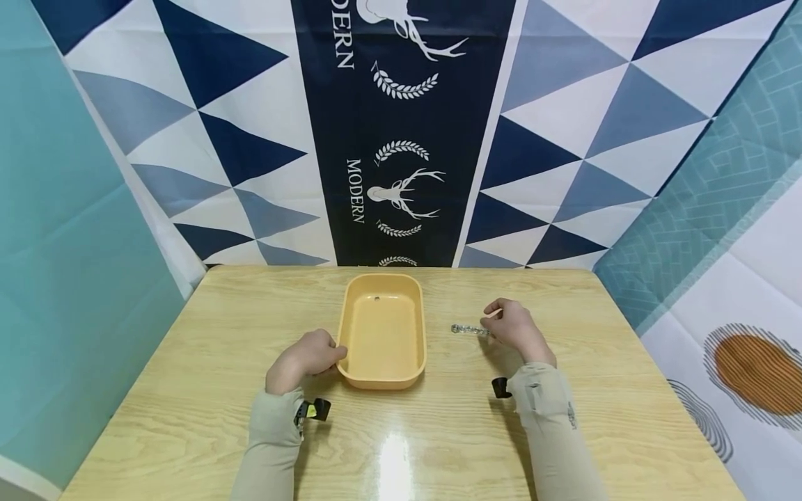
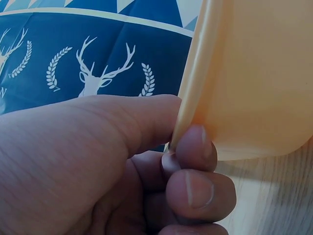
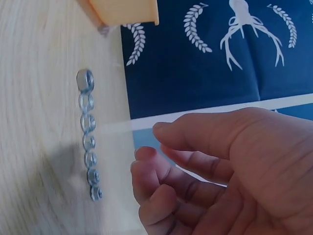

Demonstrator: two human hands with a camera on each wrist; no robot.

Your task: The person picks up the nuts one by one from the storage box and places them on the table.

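My left hand (image 1: 308,356) pinches the near left side of a yellow-orange plastic basin (image 1: 383,337), thumb and curled fingers about its rim, as the left wrist view shows. A row of several shiny metal nuts (image 3: 88,141) lies on the table to the right of the basin, running from a large one to smaller ones. Just above the row's right end hangs my right hand (image 1: 515,328). Its fingers are loosely bent with a gap to the thumb, and nothing shows between them. In the head view this hand partly covers the row.
Inside the basin, near its far end, is a small dark spot (image 1: 376,298), too small to identify. The wooden table (image 1: 250,306) ends at a patterned cloth backdrop (image 1: 401,139). A teal cloth (image 1: 81,278) hangs along the left side.
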